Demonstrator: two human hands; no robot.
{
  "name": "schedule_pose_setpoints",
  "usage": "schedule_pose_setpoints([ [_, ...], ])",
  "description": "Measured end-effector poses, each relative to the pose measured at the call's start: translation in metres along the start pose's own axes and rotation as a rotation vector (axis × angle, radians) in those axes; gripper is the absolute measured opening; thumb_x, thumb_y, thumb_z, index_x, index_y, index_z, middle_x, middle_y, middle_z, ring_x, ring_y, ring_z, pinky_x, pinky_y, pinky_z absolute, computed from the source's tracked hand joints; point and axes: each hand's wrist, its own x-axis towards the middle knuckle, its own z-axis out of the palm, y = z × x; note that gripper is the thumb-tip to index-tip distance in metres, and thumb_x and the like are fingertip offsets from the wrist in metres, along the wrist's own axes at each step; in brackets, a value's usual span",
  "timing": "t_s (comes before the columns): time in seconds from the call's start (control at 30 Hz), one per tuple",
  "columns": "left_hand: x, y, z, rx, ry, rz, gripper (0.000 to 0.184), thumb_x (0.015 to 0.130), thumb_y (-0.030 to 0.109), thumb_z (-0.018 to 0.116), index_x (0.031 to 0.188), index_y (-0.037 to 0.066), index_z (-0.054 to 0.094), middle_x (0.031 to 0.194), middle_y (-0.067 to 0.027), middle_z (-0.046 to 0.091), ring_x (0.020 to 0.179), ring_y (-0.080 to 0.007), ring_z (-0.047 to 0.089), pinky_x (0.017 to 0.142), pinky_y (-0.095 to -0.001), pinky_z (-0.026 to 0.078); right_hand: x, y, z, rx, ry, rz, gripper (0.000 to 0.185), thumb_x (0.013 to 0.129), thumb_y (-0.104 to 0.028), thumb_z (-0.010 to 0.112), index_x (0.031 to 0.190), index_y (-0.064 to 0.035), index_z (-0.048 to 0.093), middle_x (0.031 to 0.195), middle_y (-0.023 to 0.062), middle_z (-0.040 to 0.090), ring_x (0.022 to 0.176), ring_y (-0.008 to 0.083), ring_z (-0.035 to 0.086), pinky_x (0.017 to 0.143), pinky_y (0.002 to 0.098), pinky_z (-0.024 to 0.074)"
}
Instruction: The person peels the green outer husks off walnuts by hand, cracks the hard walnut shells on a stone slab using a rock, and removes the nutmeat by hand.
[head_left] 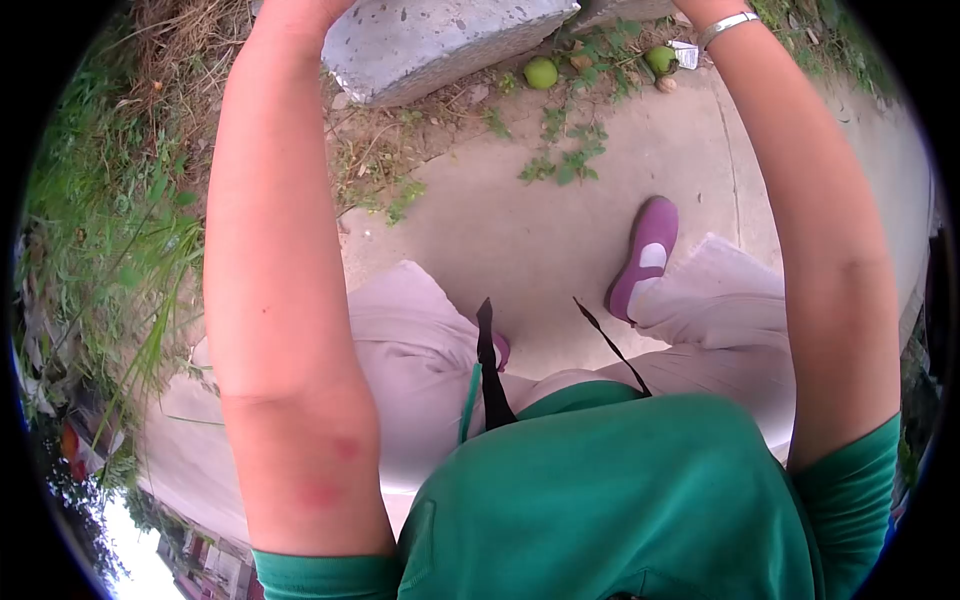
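Observation:
Both my arms stretch forward past the top edge of the head view. Only the base of my left hand (325, 8) shows, close to the left end of a grey stone-like block (440, 50). Just beyond a silver bracelet (730, 30), a sliver of my right hand (697, 10) appears at the top edge. The fingers of both hands are out of frame, so what they touch or hold cannot be seen. On the ground between my arms, in front of the block, lies a round green fruit (541, 72). A second green fruit (660, 60) sits near my right wrist.
A pale concrete path (480, 210) lies under my purple shoes (650, 250). Green creeper leaves (570, 160) spread over it. Grass and weeds (130, 220) grow along the left, with dry straw (170, 60) behind. A white scrap (685, 54) lies beside the second fruit.

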Motion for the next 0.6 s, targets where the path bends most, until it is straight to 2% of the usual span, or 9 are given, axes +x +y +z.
schedule_pose_setpoints([
  [0.07, 0.0, -0.002, -0.016, 0.227, 0.086, 0.099, 0.043, 0.073, 0.015, 0.065, 0.112, 0.0, 0.054, 0.097, -0.0104, 0.062, 0.074, -0.0168, 0.061, 0.061, -0.0288, 0.051, 0.004, -0.002, -0.011, 0.058, -0.071, 0.038, 0.083, 0.065, -0.026, 0.073, 0.131, -0.0065, 0.026, 0.116, 0.0204, 0.048, 0.108, 0.0352, 0.048, 0.093, 0.0382, 0.0385],
  [0.1, -0.002, -0.01, -0.027, 0.253, 0.126, 0.062, 0.034, 0.072, 0.028, 0.067, 0.098, 0.006, 0.063, 0.09, -0.0058, 0.062, 0.079, -0.0145, 0.057, 0.071, -0.0293, 0.046, 0.011, -0.014, -0.022, -0.1, -0.1, 0.064, 0.082, 0.065, -0.029, 0.074, 0.13, -0.0054, 0.031, 0.116, 0.0199, 0.048, 0.109, 0.0344, 0.047, 0.094, 0.0385, 0.0376],
  [0.13, -0.001, -0.014, -0.033, 0.327, 0.133, 0.061, 0.032, 0.073, 0.027, 0.066, 0.097, 0.005, 0.063, 0.088, -0.0065, 0.063, 0.078, -0.0136, 0.057, 0.071, -0.0286, 0.045, 0.025, -0.025, -0.033, -0.283, -0.226, 0.11, 0.078, 0.065, -0.03, 0.074, 0.128, -0.0047, 0.035, 0.117, 0.0201, 0.048, 0.11, 0.0343, 0.046, 0.095, 0.0391, 0.037],
  [0.2, -0.003, -0.012, -0.046, 0.392, 0.141, -0.001, 0.029, 0.074, 0.024, 0.066, 0.095, 0.003, 0.063, 0.085, -0.0074, 0.064, 0.077, -0.0133, 0.057, 0.071, -0.0281, 0.045, 0.049, -0.03, -0.043, -0.363, -0.078, -0.134, 0.067, 0.067, -0.027, 0.073, 0.123, -0.0033, 0.044, 0.113, 0.0177, 0.05, 0.106, 0.03, 0.049, 0.091, 0.0374, 0.0396],
  [0.23, -0.007, -0.01, -0.05, 0.377, 0.13, -0.065, 0.027, 0.074, 0.022, 0.066, 0.093, 0.003, 0.063, 0.083, -0.0077, 0.064, 0.076, -0.014, 0.057, 0.071, -0.0283, 0.046, 0.054, -0.029, -0.042, -0.259, 0.179, -0.425, 0.059, 0.07, -0.023, 0.071, 0.12, -0.0026, 0.048, 0.108, 0.0151, 0.054, 0.101, 0.0258, 0.052, 0.087, 0.035, 0.0427],
  [0.3, -0.01, -0.01, -0.051, 0.371, 0.118, -0.109, 0.03, 0.07, 0.023, 0.063, 0.095, 0.006, 0.063, 0.092, -0.014, 0.064, 0.086, -0.0281, 0.061, 0.077, -0.0362, 0.047, 0.066, -0.057, -0.044, -0.033, 0.061, -0.434, 0.033, 0.073, -0.02, 0.069, 0.102, -0.0082, 0.058, 0.092, 0.0105, 0.06, 0.081, 0.0245, 0.059, 0.069, 0.0308, 0.0486],
  [0.33, -0.012, -0.01, -0.048, 0.377, 0.099, -0.074, 0.033, 0.07, 0.023, 0.063, 0.098, 0.006, 0.062, 0.097, -0.0143, 0.062, 0.089, -0.0282, 0.06, 0.079, -0.0363, 0.046, 0.063, -0.07, -0.036, 0.058, -0.09, -0.277, 0.014, 0.076, -0.021, 0.063, 0.087, -0.0125, 0.063, 0.085, 0.0039, 0.06, 0.072, 0.025, 0.059, 0.061, 0.0334, 0.048],
  [0.47, -0.022, 0.02, -0.025, 0.53, -0.002, -0.089, 0.048, 0.068, 0.027, 0.067, 0.111, 0.008, 0.055, 0.11, -0.014, 0.056, 0.097, -0.027, 0.057, 0.082, -0.0361, 0.046, 0.039, -0.079, 0.002, -0.006, -0.509, -0.327, 0.017, 0.075, -0.01, 0.054, 0.09, -0.0137, 0.059, 0.082, 0.0064, 0.057, 0.074, 0.0272, 0.059, 0.062, 0.0379, 0.0487],
  [0.6, -0.018, 0.019, 0.005, 0.593, 0.131, -0.137, 0.051, 0.065, 0.029, 0.071, 0.108, 0.007, 0.053, 0.106, -0.0128, 0.056, 0.098, -0.028, 0.056, 0.082, -0.0357, 0.046, 0.025, -0.095, 0.034, 0.008, -0.622, -0.152, 0.027, 0.074, -0.009, 0.054, 0.1, -0.0134, 0.056, 0.088, 0.0098, 0.056, 0.08, 0.0284, 0.059, 0.067, 0.0388, 0.0491],
])
